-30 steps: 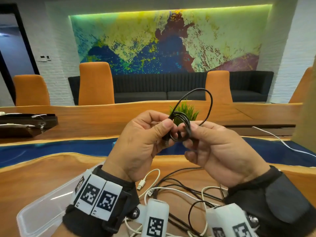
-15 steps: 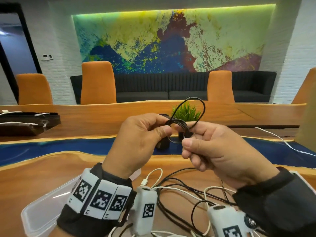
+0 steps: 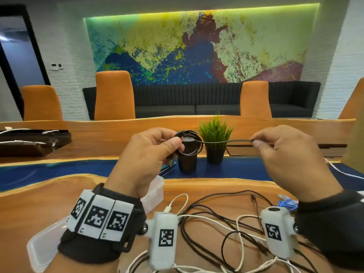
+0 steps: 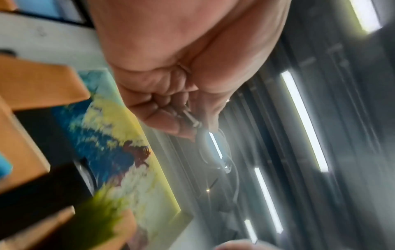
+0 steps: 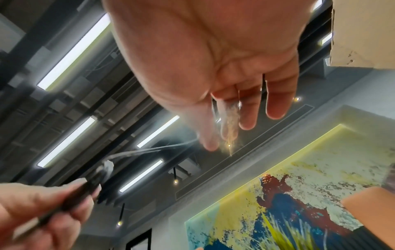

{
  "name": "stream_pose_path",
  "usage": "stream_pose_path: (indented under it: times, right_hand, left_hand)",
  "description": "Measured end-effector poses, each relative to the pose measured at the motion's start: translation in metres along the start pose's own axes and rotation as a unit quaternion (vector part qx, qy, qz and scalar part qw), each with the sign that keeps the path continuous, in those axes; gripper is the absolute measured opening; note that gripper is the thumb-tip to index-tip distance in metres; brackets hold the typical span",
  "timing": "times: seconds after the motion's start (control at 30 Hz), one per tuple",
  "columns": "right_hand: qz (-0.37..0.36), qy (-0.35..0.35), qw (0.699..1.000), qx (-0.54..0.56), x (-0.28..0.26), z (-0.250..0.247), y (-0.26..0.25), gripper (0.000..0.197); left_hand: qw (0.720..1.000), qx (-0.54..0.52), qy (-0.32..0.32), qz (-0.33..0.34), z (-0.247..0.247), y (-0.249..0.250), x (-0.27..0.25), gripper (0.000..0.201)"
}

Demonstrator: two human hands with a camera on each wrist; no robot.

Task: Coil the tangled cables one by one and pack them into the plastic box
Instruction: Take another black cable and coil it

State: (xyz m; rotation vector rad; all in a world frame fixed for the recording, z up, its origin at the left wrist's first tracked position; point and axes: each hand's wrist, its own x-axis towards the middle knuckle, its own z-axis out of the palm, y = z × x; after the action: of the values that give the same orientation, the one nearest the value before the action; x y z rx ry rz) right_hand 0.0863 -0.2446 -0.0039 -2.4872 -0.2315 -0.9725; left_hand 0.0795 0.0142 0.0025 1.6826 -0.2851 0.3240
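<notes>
1. Head view, hands: left hand [image 3: 146,154] raised above the tabletop [image 3: 39,201], thumb and fingers curled round a small coil of black cable [image 3: 190,142]. Right hand [image 3: 285,154] level with it and off to the side, thumb and forefinger pinching the coil's loose end, which runs nearly straight between the two hands.
2. Head view, tabletop: clear plastic box [image 3: 155,191] lying open below the left wrist; a tangle of black and white cables [image 3: 216,223] beside it, under both wrists; a blue cable [image 3: 285,203] near the right sleeve. Beyond the hands, a dark cup [image 3: 187,162] and a potted grass plant [image 3: 214,138] side by side.
3. Left wrist view: blurred. Left-hand fingers [image 4: 162,120] closed tight on the cable, a metal plug tip showing at the fingertips and the coil's loops hanging past them.
4. Right wrist view: right-hand thumb and forefinger meet at the cable's pale, blurred end; the other fingers [image 5: 275,101] extended and loose. The left hand grips the dark coil at lower left.
</notes>
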Motion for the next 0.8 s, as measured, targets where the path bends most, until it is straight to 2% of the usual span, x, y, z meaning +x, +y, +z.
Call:
stream_pose_path:
  times: [0.1,0.2,0.27,0.3,0.33,0.4,0.47,0.53,0.6,0.73,0.8]
  right_hand:
    - [-0.046,-0.083,0.995,-0.034,-0.002,0.006,-0.004,0.016]
    - [-0.083,-0.1,0.99,0.052,-0.007,0.012,-0.016,0.012]
    - [-0.038,-0.07,0.985,0.152,-0.01,0.016,-0.023,0.012]
    - [0.01,-0.06,0.967,0.247,-0.01,0.018,-0.027,0.01]
    - [0.067,-0.057,0.927,0.364,-0.011,0.017,-0.032,0.009]
    - [0.176,-0.07,0.801,0.568,-0.011,0.016,-0.041,0.008]
    - [0.239,-0.087,0.693,0.674,-0.01,0.014,-0.044,0.011]
    - [0.263,-0.102,0.622,0.73,-0.009,0.013,-0.045,0.011]
    - [0.269,-0.122,0.591,0.75,-0.009,0.013,-0.046,0.009]
    - [0.235,-0.228,0.58,0.746,-0.019,0.017,-0.05,0.016]
    - [0.19,-0.294,0.547,0.76,-0.023,0.021,-0.048,0.026]
  left_hand:
    - [0.977,-0.189,-0.07,-0.074,0.005,0.006,-0.003,0.015]
    - [0.961,-0.246,-0.098,-0.079,0.015,0.006,-0.006,0.016]
    - [0.958,-0.256,-0.102,-0.076,0.02,0.005,-0.007,0.013]
    - [0.958,-0.257,-0.102,-0.073,0.022,0.005,-0.008,0.012]
    - [0.959,-0.256,-0.101,-0.07,0.024,0.004,-0.008,0.011]
    - [0.961,-0.249,-0.099,-0.065,0.026,0.004,-0.009,0.011]
    - [0.963,-0.244,-0.096,-0.061,0.028,0.003,-0.009,0.012]
    - [0.966,-0.234,-0.096,-0.059,0.028,0.003,-0.009,0.015]
    - [0.969,-0.222,-0.095,-0.053,0.028,0.003,-0.01,0.017]
    - [0.976,-0.196,-0.089,-0.019,0.034,-0.001,-0.011,0.017]
    - [0.978,-0.188,-0.089,0.001,0.037,-0.003,-0.013,0.015]
